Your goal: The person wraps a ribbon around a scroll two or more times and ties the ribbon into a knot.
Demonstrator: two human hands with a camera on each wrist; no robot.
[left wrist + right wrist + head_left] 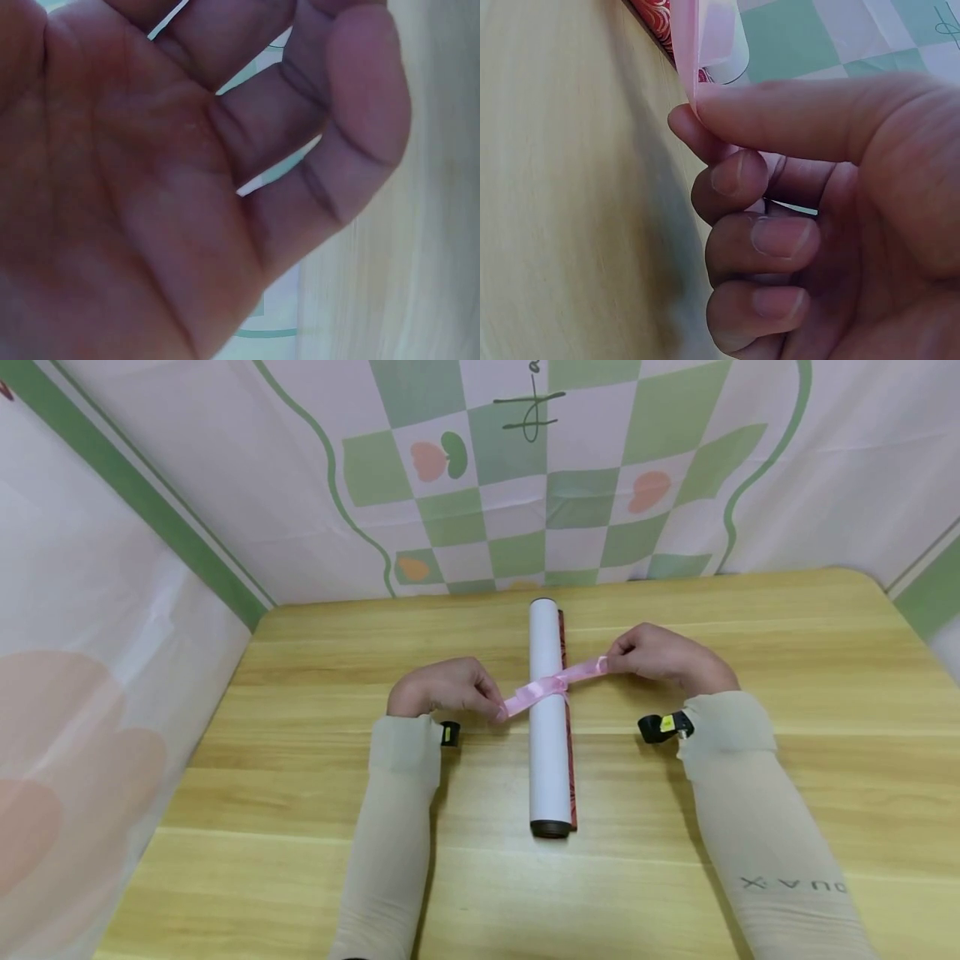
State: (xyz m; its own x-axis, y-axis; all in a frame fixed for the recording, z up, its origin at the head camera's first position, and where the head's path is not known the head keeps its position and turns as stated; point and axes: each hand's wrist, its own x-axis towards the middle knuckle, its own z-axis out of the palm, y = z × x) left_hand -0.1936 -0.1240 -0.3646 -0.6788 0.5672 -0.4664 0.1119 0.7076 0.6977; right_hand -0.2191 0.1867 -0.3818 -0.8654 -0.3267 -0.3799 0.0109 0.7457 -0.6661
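A white roll (549, 760) with dark end caps lies lengthwise on the table, a red patterned strip (572, 777) showing along its right side. Across its middle runs a pink ribbon (534, 692), which appears crossed or knotted on top. My left hand (452, 685) pinches one ribbon end, left of the roll. To the right and slightly farther away, my right hand (663, 656) pinches the other end. The right wrist view shows the ribbon (688, 45) between thumb and forefinger. In the left wrist view the palm and curled fingers (367, 82) fill the picture, and the ribbon is hidden.
The wooden table (285, 760) extends on both sides of the roll. Behind it hangs a green and white checked cloth (510, 510). A small black wrist camera (663, 727) sits by the right cuff, another (450, 733) by the left.
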